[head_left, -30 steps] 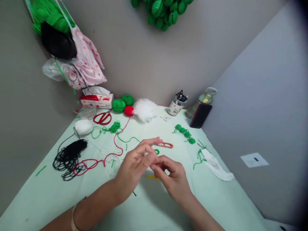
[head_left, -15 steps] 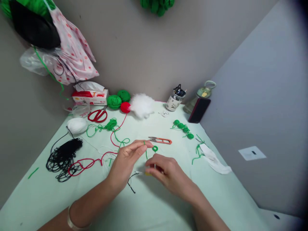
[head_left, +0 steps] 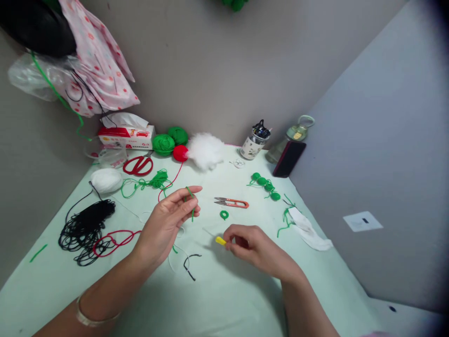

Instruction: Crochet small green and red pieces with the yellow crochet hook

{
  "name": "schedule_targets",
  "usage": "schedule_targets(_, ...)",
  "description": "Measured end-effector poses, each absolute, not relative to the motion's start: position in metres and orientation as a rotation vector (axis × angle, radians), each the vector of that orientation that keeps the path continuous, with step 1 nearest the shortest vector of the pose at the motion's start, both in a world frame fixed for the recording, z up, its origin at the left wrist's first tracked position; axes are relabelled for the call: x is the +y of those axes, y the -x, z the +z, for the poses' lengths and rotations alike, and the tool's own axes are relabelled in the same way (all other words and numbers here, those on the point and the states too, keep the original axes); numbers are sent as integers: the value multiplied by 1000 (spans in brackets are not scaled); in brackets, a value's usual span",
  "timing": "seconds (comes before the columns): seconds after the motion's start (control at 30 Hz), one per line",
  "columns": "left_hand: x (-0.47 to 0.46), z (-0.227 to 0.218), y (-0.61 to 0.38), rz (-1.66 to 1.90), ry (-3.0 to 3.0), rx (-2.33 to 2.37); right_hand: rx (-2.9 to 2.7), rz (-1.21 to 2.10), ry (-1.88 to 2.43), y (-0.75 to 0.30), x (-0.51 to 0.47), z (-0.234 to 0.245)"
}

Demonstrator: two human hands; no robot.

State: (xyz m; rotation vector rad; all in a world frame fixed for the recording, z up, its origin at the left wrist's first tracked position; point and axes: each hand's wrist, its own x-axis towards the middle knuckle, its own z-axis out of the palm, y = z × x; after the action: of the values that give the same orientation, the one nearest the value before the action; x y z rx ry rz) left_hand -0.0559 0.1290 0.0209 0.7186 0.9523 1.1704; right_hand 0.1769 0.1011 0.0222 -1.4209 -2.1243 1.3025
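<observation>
My left hand [head_left: 171, 210] pinches a strand of green yarn [head_left: 192, 213], which loops over the index finger and hangs below the thumb. In my right hand [head_left: 250, 243] is a crochet hook [head_left: 220, 240] with a yellow handle; its thin metal shaft points left toward my left hand. A small green crocheted ring [head_left: 224, 215] lies on the table between and beyond the hands. Just behind it rest orange thread snips [head_left: 232, 202], blades pointing left. A short black yarn piece [head_left: 189, 267] lies on the cloth below my left hand.
Black yarn [head_left: 87, 229], a white yarn ball [head_left: 106, 180] and red scissors [head_left: 138, 165] are at left. Green yarn balls [head_left: 163, 144], white stuffing [head_left: 206, 150], a pen jar [head_left: 253, 142] and a phone [head_left: 289, 159] line the back. Green crocheted balls [head_left: 265, 184] lie at right.
My left hand has drawn left and slightly down with the green yarn, away from the green ring. My right hand has shifted slightly right with the hook. The view has tilted a little.
</observation>
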Motion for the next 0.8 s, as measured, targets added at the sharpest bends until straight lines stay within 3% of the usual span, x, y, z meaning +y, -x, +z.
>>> schedule_targets(0.17, 123, 15, 50, 1112, -811, 963, -1537, 1590, 1216, -176, 99, 24)
schedule_targets(0.57, 116, 18, 42, 1035, -767, 903, -1277, 1787, 1136, -165, 99, 13)
schedule_targets(0.8, 118, 11, 41, 1067, -477, 841, -1220, 1569, 935, -147, 97, 1)
